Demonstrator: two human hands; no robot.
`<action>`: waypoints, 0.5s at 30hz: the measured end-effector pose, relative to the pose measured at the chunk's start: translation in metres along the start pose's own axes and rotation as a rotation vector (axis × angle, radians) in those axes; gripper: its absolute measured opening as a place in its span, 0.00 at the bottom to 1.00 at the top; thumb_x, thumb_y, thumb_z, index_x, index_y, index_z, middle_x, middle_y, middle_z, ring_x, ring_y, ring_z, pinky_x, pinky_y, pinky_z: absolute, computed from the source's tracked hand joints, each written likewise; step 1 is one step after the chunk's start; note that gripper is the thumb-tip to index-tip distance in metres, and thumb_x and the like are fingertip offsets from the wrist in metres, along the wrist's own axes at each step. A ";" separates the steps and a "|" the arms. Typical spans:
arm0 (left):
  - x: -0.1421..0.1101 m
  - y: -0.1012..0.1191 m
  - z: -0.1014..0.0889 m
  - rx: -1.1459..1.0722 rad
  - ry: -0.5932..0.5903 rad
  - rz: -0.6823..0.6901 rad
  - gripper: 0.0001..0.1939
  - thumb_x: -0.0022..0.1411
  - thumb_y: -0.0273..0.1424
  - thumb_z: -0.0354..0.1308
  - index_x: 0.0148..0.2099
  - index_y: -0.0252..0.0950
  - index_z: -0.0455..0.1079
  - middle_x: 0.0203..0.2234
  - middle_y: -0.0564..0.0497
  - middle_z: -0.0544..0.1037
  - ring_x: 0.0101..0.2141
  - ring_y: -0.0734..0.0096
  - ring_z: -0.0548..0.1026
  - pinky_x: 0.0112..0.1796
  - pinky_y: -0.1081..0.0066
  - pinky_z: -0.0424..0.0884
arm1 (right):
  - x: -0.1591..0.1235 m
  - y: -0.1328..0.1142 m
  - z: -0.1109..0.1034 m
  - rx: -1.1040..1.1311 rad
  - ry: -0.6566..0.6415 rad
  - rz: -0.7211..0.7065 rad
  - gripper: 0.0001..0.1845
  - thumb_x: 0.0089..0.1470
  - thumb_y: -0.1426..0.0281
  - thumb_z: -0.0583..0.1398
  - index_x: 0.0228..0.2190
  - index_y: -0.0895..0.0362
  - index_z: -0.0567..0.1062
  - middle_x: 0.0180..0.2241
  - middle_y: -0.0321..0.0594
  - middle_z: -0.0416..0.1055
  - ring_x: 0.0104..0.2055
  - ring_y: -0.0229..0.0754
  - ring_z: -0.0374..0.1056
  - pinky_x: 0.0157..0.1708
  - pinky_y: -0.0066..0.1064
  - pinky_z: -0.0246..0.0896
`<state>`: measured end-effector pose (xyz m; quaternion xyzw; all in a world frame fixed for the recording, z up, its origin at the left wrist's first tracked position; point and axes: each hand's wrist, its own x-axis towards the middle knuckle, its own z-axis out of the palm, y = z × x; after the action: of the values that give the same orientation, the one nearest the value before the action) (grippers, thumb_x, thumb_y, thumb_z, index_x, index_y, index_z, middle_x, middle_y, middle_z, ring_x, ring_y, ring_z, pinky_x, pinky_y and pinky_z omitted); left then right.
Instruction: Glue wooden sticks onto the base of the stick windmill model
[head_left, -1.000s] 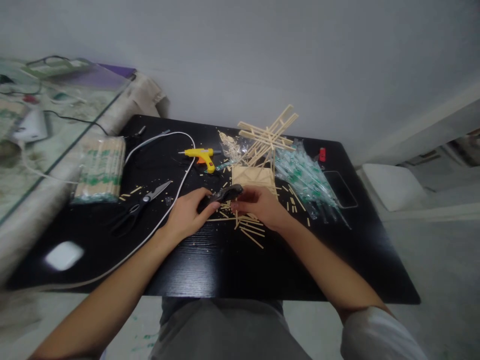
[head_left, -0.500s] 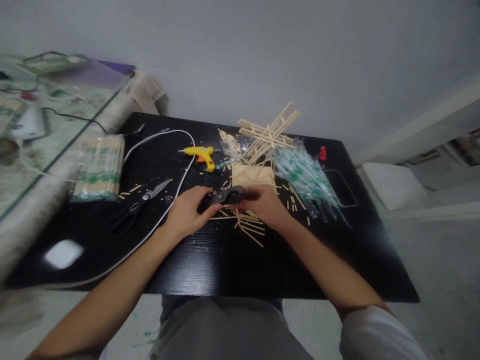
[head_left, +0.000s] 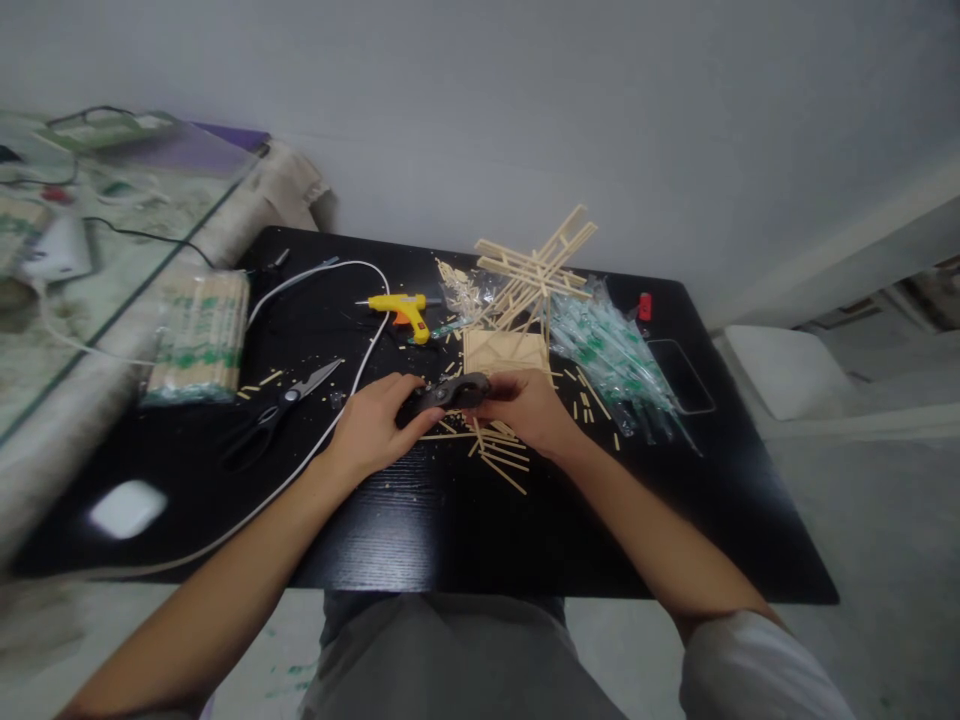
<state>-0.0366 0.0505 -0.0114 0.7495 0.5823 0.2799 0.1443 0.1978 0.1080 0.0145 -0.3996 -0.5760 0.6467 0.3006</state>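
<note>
My left hand (head_left: 373, 428) is closed round the handles of a dark cutting tool (head_left: 448, 393) at the middle of the black table (head_left: 465, 530). My right hand (head_left: 529, 408) pinches at the tool's head, its fingers curled; what they pinch is too small to make out. Loose wooden sticks (head_left: 496, 448) lie on the table just under both hands. Behind them stand a flat wooden panel (head_left: 504, 351) and a stick frame model (head_left: 536, 268).
A yellow glue gun (head_left: 403, 310) with a white cable (head_left: 330, 425) lies behind my left hand. Black scissors (head_left: 274, 413) and a pack of sticks (head_left: 199, 337) lie left. Green-printed wrappers (head_left: 607, 360) and a phone (head_left: 681, 377) lie right. A glass shelf (head_left: 90, 250) borders the left.
My hands and the tool have stayed nearly in place; they shifted only slightly toward the far side since a second ago.
</note>
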 end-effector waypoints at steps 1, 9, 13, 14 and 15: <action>0.000 0.000 0.000 0.000 0.004 0.004 0.25 0.70 0.52 0.50 0.50 0.37 0.73 0.41 0.43 0.81 0.43 0.54 0.79 0.45 0.61 0.72 | 0.000 0.000 0.000 -0.006 0.003 -0.001 0.19 0.39 0.58 0.78 0.28 0.58 0.83 0.25 0.36 0.78 0.27 0.38 0.72 0.33 0.31 0.69; -0.001 0.001 0.000 -0.014 -0.012 -0.009 0.23 0.70 0.51 0.51 0.50 0.38 0.74 0.41 0.44 0.81 0.43 0.55 0.79 0.45 0.61 0.73 | -0.001 -0.002 0.000 -0.007 0.009 -0.004 0.19 0.38 0.57 0.78 0.27 0.57 0.82 0.24 0.35 0.78 0.26 0.39 0.72 0.31 0.31 0.69; -0.001 0.001 0.001 -0.004 -0.023 -0.038 0.23 0.70 0.52 0.50 0.47 0.38 0.74 0.39 0.44 0.82 0.41 0.56 0.80 0.44 0.62 0.73 | -0.001 0.000 0.000 0.008 -0.002 -0.005 0.20 0.38 0.56 0.78 0.26 0.57 0.82 0.24 0.35 0.78 0.26 0.39 0.73 0.31 0.32 0.71; -0.001 0.002 0.001 -0.003 -0.022 -0.042 0.24 0.70 0.52 0.50 0.47 0.38 0.74 0.39 0.44 0.82 0.40 0.56 0.80 0.43 0.63 0.73 | 0.000 0.000 0.000 0.007 -0.003 -0.002 0.20 0.39 0.56 0.78 0.26 0.57 0.82 0.23 0.36 0.78 0.26 0.39 0.72 0.31 0.32 0.71; -0.001 0.002 0.001 -0.004 -0.022 -0.042 0.24 0.70 0.53 0.50 0.47 0.38 0.74 0.39 0.44 0.82 0.40 0.56 0.80 0.43 0.63 0.73 | 0.000 0.000 0.000 0.008 -0.004 0.004 0.20 0.39 0.56 0.78 0.26 0.57 0.82 0.23 0.36 0.78 0.26 0.39 0.72 0.31 0.32 0.71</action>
<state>-0.0347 0.0495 -0.0111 0.7397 0.5959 0.2699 0.1579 0.1976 0.1077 0.0150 -0.3980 -0.5732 0.6505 0.2998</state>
